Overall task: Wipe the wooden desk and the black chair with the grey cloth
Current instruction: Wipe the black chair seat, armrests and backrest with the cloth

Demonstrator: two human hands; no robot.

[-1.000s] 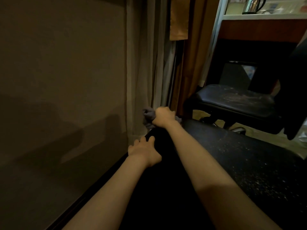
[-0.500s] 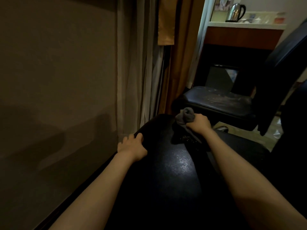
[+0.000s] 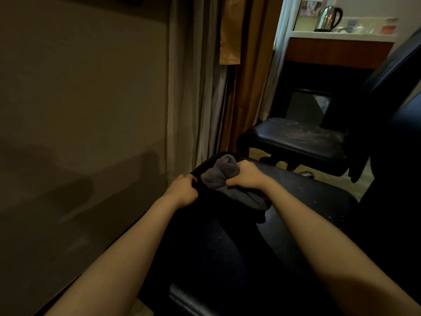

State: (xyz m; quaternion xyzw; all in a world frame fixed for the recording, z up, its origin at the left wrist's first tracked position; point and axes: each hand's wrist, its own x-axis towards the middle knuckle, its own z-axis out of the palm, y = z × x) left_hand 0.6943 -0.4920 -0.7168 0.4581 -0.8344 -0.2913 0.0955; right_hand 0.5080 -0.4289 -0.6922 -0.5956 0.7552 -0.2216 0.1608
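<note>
A plain dull-brown wall (image 3: 79,110) fills the left side. Just right of it hangs a pale sheer curtain (image 3: 182,87) in long folds, and beside that a heavier golden-brown drape (image 3: 241,106). Low in the middle, the left hand (image 3: 183,190) has its fingers curled over the rounded left edge of the black chair (image 3: 307,201), a glossy padded piece of upholstery that runs from the bottom of the view up to the hands; which part of the chair this padding is, I cannot tell. Touching that padding just right of the left hand lies the crumpled grey cloth (image 3: 224,175) of soft towelling, bunched at the far end of the padding with a tail trailing back toward the person under the right wrist. The right hand (image 3: 247,176) is clenched round the cloth's right side, knuckles up, holding it against the black surface. Pale flecks speckle the padding to the right of the right forearm. Beyond, a second black seat (image 3: 296,137) with a scuffed, worn top stands apart from the hands, and a tall dark backrest (image 3: 387,92) rises along the right edge. Behind the seat stands the reddish-brown wooden desk (image 3: 337,52) with a white top, well away from the cloth, and a steel kettle (image 3: 328,18) with a black handle sits on it
</note>
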